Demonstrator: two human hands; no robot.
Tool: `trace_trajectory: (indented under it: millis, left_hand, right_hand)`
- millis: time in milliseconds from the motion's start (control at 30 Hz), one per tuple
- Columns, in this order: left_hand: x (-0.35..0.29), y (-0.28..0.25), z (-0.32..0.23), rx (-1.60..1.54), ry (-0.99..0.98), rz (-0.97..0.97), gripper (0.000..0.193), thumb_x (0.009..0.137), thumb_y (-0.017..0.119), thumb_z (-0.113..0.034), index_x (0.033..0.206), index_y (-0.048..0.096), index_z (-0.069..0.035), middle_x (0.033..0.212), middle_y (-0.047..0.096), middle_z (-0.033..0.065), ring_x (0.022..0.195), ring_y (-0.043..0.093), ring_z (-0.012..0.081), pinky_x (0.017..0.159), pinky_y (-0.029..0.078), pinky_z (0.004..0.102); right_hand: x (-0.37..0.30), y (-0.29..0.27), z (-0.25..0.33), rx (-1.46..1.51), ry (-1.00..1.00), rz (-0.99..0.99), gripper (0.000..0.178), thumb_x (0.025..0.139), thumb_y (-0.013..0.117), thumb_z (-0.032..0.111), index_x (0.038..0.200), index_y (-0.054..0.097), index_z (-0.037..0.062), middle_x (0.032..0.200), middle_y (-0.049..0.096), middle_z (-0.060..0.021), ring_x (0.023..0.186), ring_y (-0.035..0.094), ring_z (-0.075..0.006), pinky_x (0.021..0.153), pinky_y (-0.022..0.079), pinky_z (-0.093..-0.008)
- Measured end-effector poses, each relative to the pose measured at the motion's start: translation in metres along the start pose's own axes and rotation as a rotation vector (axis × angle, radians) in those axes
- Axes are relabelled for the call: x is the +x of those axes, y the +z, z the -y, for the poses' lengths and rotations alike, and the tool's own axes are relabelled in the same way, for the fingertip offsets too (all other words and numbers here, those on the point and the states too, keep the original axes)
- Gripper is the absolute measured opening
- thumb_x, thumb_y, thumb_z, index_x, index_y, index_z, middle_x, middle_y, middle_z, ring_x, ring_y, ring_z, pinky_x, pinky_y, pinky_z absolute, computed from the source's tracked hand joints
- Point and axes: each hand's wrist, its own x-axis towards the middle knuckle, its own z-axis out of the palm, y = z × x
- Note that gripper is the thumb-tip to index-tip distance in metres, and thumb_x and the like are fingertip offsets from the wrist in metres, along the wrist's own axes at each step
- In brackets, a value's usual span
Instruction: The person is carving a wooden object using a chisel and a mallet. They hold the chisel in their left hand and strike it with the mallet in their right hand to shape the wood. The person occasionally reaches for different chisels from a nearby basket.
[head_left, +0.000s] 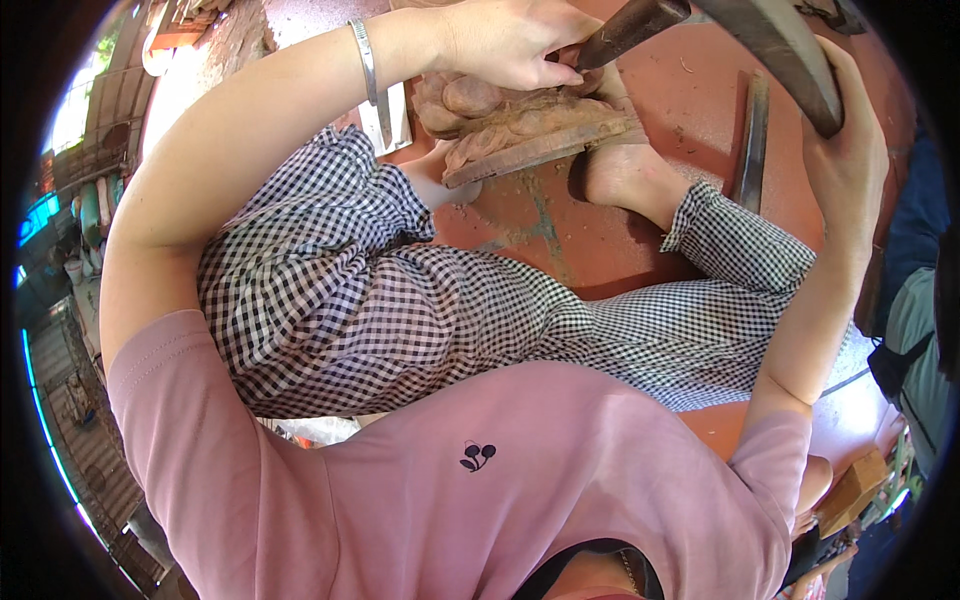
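Note:
Between my bare feet rests a brown wood carving (540, 135) with rounded relief shapes, tilted, its flat edge toward me. My left hand (505, 45) is above it, closed around a chisel (637, 30) whose dark, thick handle slants up to the right. Its lower end is hidden by the fingers and the carving. At the upper right, my right hand (850, 150) grips a curved, dark wooden club-like mallet (780, 55), raised beside the chisel handle. The mallet's far end runs out of the picture at the top.
A long metal tool (752, 140) lies on the reddish floor (520, 215) to the right of my right foot, among wood crumbs. Another person's clothed leg (915, 330) is at the far right. A wooden block (850, 492) is at the lower right.

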Motion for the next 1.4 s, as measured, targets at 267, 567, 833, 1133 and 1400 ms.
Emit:
trace_trajectory:
  millis: [267, 567, 833, 1133, 1400]
  left_hand:
    - [-0.003, 0.000, -0.005, 0.074, 0.128, 0.041, 0.022, 0.082, 0.066, -0.019, 0.100, 0.061, -0.006, 0.077, 0.062, 0.0146, 0.080, 0.062, 0.0365, 0.074, 0.050, 0.0442]
    - [-0.006, -0.007, -0.004, -0.039, -0.114, -0.032, 0.021, 0.081, 0.068, -0.018, 0.089, 0.062, 0.000, 0.074, 0.062, 0.0186, 0.071, 0.064, 0.0376, 0.064, 0.051, 0.0434]
    - [-0.001, -0.007, -0.010, -0.087, 0.050, -0.005, 0.020, 0.082, 0.065, -0.018, 0.096, 0.061, -0.003, 0.076, 0.062, 0.0172, 0.075, 0.064, 0.0371, 0.066, 0.050, 0.0441]
    - [-0.003, -0.004, -0.008, 0.166, -0.124, 0.129, 0.024, 0.082, 0.066, -0.024, 0.096, 0.061, -0.004, 0.086, 0.063, 0.0193, 0.085, 0.063, 0.0365, 0.072, 0.051, 0.0462]
    - [0.000, -0.011, -0.014, 0.050, -0.148, 0.145, 0.023, 0.082, 0.066, -0.024, 0.089, 0.060, -0.002, 0.080, 0.063, 0.0200, 0.079, 0.063, 0.0366, 0.070, 0.050, 0.0460]
  right_hand:
    - [0.001, 0.011, -0.002, 0.108, -0.092, 0.053, 0.045, 0.084, 0.065, -0.001, 0.127, 0.054, 0.0069, 0.107, 0.067, -0.0093, 0.100, 0.065, -0.0205, 0.085, 0.050, -0.0307]
    - [-0.002, 0.026, -0.033, 0.522, 0.053, 0.050, 0.039, 0.089, 0.065, 0.002, 0.127, 0.054, 0.0014, 0.102, 0.068, -0.0061, 0.097, 0.064, -0.0141, 0.086, 0.050, -0.0270]
    - [-0.004, 0.021, -0.028, 0.454, -0.018, 0.039, 0.040, 0.088, 0.064, 0.000, 0.127, 0.055, 0.0032, 0.105, 0.068, -0.0068, 0.101, 0.064, -0.0162, 0.088, 0.050, -0.0289]
    - [-0.012, 0.021, -0.015, 0.388, -0.004, -0.028, 0.050, 0.081, 0.064, -0.006, 0.128, 0.054, 0.0085, 0.109, 0.066, -0.0144, 0.106, 0.065, -0.0218, 0.088, 0.050, -0.0313]
    - [-0.009, 0.022, -0.021, 0.489, 0.012, -0.035, 0.046, 0.084, 0.064, -0.003, 0.127, 0.054, 0.0057, 0.106, 0.066, -0.0142, 0.102, 0.065, -0.0189, 0.086, 0.051, -0.0309]
